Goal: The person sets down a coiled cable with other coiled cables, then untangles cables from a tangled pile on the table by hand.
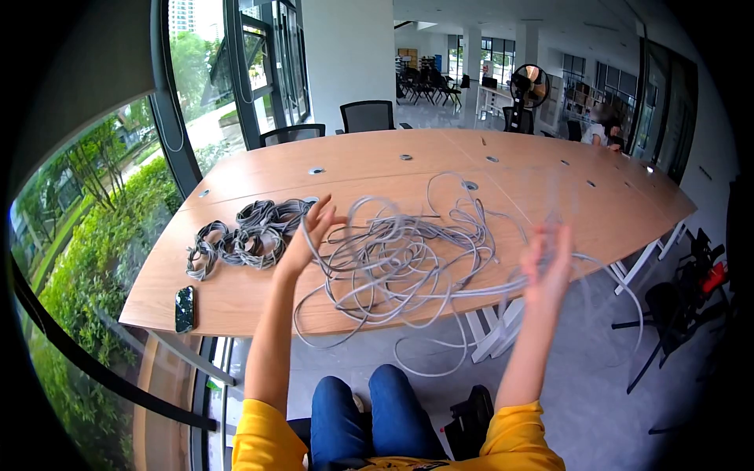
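A loose tangle of grey cable (pixel 393 263) spreads over the near middle of the table, with some loops hanging past the front edge. My left hand (pixel 312 231) is raised at the tangle's left side, its fingers apart. One strand runs against this hand and partly behind it. On the other side, my right hand (pixel 548 259) is lifted and smeared by motion. Several strands of the cable meet at its palm, and a length trails off to the right and down beyond the table. Its grip appears closed on them, though the fingertips are blurred.
Coiled bundles of cable (pixel 263 231) lie on the left of the wooden table (pixel 542 180). A phone (pixel 184 309) rests near the left front edge. Chairs (pixel 367 116) and a fan (pixel 529 86) stand behind. A person (pixel 601 129) sits at the far right.
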The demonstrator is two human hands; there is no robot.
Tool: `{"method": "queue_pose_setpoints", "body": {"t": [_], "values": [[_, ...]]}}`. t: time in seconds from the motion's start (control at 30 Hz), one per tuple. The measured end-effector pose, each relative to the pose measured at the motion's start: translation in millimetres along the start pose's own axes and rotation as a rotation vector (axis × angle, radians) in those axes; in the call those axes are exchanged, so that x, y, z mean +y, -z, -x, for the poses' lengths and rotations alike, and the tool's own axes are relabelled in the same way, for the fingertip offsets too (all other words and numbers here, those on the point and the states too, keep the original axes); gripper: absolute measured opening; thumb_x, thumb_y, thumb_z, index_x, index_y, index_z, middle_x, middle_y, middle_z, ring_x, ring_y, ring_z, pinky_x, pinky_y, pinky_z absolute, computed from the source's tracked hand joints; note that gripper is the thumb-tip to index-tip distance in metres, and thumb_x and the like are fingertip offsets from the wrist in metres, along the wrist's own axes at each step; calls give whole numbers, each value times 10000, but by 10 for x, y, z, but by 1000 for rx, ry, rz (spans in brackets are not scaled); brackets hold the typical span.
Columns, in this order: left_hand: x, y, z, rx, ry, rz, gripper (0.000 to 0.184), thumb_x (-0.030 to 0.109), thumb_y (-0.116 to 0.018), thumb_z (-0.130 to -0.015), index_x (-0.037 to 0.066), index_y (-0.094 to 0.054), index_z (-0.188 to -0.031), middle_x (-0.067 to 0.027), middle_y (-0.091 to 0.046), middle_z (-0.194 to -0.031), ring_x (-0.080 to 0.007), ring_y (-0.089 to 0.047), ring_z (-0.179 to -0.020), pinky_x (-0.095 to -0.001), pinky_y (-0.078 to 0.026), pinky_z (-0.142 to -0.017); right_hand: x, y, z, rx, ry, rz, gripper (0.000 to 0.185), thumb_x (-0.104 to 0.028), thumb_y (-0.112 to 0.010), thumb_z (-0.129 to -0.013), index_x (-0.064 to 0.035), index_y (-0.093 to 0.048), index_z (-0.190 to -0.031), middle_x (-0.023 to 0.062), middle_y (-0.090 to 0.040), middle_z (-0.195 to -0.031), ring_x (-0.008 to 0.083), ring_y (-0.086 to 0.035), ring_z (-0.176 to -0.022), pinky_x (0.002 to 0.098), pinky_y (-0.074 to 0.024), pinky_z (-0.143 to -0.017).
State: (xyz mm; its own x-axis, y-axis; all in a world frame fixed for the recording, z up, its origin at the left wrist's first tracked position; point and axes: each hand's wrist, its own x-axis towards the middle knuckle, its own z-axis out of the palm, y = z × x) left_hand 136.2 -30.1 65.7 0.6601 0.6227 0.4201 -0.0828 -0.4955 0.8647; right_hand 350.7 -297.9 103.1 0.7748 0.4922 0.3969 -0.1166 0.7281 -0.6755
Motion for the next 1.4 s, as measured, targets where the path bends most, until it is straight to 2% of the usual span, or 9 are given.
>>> {"method": "queue_pose_setpoints", "body": {"t": [0.27,0.43,0.53,0.8,0.93,1.07,1.13,1.2,1.4], "values": [[74,95,311,-280,395,332,407,276,-429,-872,-67,-446,-1092,-157,-579,-984,-170,-513,-996,-263,-391,-840,-488,-66,234,125,213,-88,430,-425,-344,-874,-57,-465,-687,-2,-339,-428,88,-211,-260,209,-206,-302],[485,-843,1202,450,-706,-583,117,73,-553,-730,54,-504,-834,-67,-500,-771,-208,-504,-678,-310,-436,-618,-427,-101,455,135,170,-153,432,-440,-341,-871,-55,-458,-714,2,-374,-464,84,-245,-312,204,-238,-379],[218,-1328,1572,-237,-1176,-1039,235,166,-560,-706,84,-519,-922,-31,-526,-869,-160,-502,-845,-366,-385,-813,-382,-102,637,142,187,-197,434,-447,-342,-868,-57,-453,-715,12,-372,-464,91,-248,-312,213,-239,-379],[-377,-1038,981,28,-496,-1191,412,181,-503,-758,79,-450,-1154,-24,-497,-1134,-187,-430,-1060,-471,-233,-964,-360,65,1543,135,86,-135,472,-468,-268,-877,-49,-456,-770,75,-497,-587,173,-482,-513,327,-405,-678],[-267,-872,944,-35,-222,-1095,511,234,-499,-787,93,-335,-1250,-49,-514,-1110,-240,-465,-1020,-461,-301,-894,314,89,2119,-348,0,33,501,-408,-201,-904,-10,-502,-870,91,-536,-738,197,-527,-674,341,-414,-737],[-420,-858,943,51,-199,-994,534,321,-524,-775,110,-355,-1236,-112,-533,-1060,-275,-507,-956,-416,-347,-853,937,39,2332,-839,263,407,176,-144,-456,-849,-4,-534,-922,109,-519,-783,206,-532,-673,289,-433,-615],[-460,-794,858,90,-188,-819,468,370,-485,-805,84,-417,-1168,-132,-560,-995,-256,-525,-927,-384,-403,-796,1083,-35,2342,-986,349,523,152,-88,-518,-792,10,-542,-906,125,-510,-821,255,-525,-655,312,-435,-600],[-421,-756,825,-201,459,65,407,396,-428,-841,57,-472,-1063,-115,-577,-954,-210,-547,-880,-345,-448,-725,1216,-98,2306,-1137,331,653,160,-96,-503,-800,29,-540,-892,139,-507,-868,275,-523,-754,350,-425,-689],[-283,-761,824,-190,639,567,255,263,-376,-886,47,-495,-952,19,-437,-603,-76,-427,-532,-224,-394,-503,1568,29,2092,-1249,620,1299,356,-22,-509,-702,48,-457,-1047,207,-424,-1152,306,-370,-1122,373,-282,-954]]}}
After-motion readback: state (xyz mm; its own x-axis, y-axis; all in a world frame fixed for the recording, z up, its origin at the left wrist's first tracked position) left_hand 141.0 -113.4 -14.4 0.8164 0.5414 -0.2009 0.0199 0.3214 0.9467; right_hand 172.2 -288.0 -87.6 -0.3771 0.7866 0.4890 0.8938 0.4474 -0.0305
